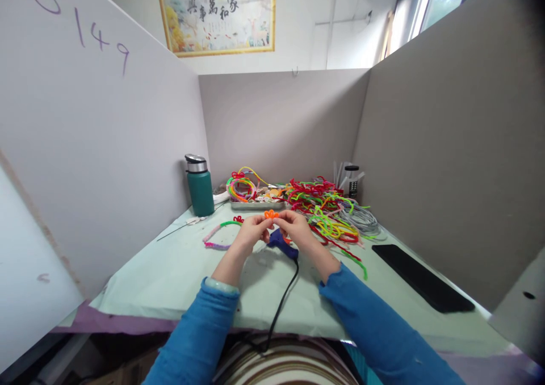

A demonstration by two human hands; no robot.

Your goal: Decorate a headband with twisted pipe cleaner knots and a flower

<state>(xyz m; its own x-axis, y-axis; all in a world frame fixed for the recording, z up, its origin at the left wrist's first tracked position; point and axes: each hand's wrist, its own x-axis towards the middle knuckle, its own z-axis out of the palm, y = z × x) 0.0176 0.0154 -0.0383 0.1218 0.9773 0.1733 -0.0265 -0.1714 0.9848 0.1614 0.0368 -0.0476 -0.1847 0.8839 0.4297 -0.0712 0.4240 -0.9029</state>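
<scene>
Between my two hands I hold a small orange pipe-cleaner flower (271,214) up above the table. My left hand (254,229) pinches it from the left, thumb and fingers together. My right hand (295,226) pinches its other side in the same way. Just beneath the hands lies a dark blue glue gun (283,246), its black cord running toward my lap. Left of my left hand rests a pipe-cleaner loop (208,239) in green, pink and purple, with a small red flower (239,219) at its far edge.
A green bottle (200,189) stands at the back left. Behind my hands are a metal tray (258,206) of small pieces and a heap of coloured pipe cleaners (315,197). A black phone-like slab (419,277) lies at right. Grey partitions (281,124) enclose the table.
</scene>
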